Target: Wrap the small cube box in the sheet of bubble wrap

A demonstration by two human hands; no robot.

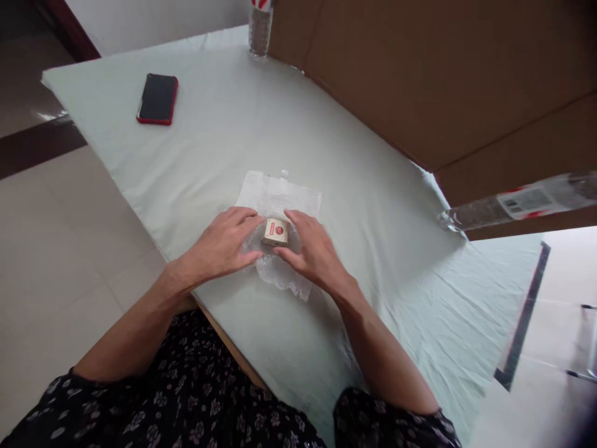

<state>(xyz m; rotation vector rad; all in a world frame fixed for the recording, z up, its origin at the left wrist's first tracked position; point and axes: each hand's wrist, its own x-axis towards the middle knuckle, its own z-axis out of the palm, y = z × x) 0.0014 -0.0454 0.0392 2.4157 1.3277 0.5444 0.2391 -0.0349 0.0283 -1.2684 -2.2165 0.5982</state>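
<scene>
A small box [275, 231] with a pale top and red printing rests on a sheet of bubble wrap [282, 195] spread on the cloth-covered table. My left hand [222, 241] is at the box's left side, thumb and fingers apart, with a narrow gap to the box. On the other side, my right hand [311, 246] curves around the box's right end, its thumb by the near edge and its index finger by the far corner. Whether the right fingertips touch the box, I cannot tell. Part of the wrap is hidden under both hands.
A phone in a red case [158, 99] lies at the far left of the table [205, 118]. A large cardboard panel [420, 81] stands along the right side. One clear bottle [259, 31] is at its far end, another bottle [522, 202] at its near end.
</scene>
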